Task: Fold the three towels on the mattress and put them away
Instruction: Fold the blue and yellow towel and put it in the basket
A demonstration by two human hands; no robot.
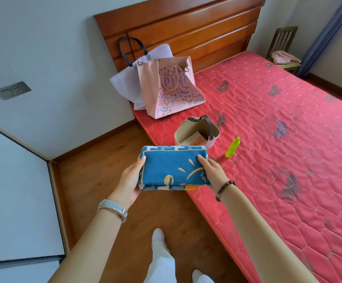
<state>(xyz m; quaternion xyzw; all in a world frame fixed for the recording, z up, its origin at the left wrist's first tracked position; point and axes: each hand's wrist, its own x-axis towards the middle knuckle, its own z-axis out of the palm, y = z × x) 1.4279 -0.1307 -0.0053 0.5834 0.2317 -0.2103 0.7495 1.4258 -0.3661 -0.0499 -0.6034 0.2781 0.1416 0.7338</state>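
You stand on a wood floor at the left edge of a red quilted mattress printed with dark flowers, which runs back to a wooden headboard. A metal socket plate sits on the pale left wall. A wooden chair with pink cloth on its seat stands in the far right corner.

At the far left of the mattress a pink paper bag stands open, with a white bag just behind it. Nearer lie a small beige tote and, just right of it, a yellow-green bottle.

The pink bag reads "PIN", its next letter partly hidden by the rope handle. Yellow script at the towel's right end is too cut off to read.

You hold the folded blue towel in the air over the mattress's near left edge, just in front of the tote. Your left hand grips its left end and your right hand its right end, thumbs on top and fingers curled underneath.
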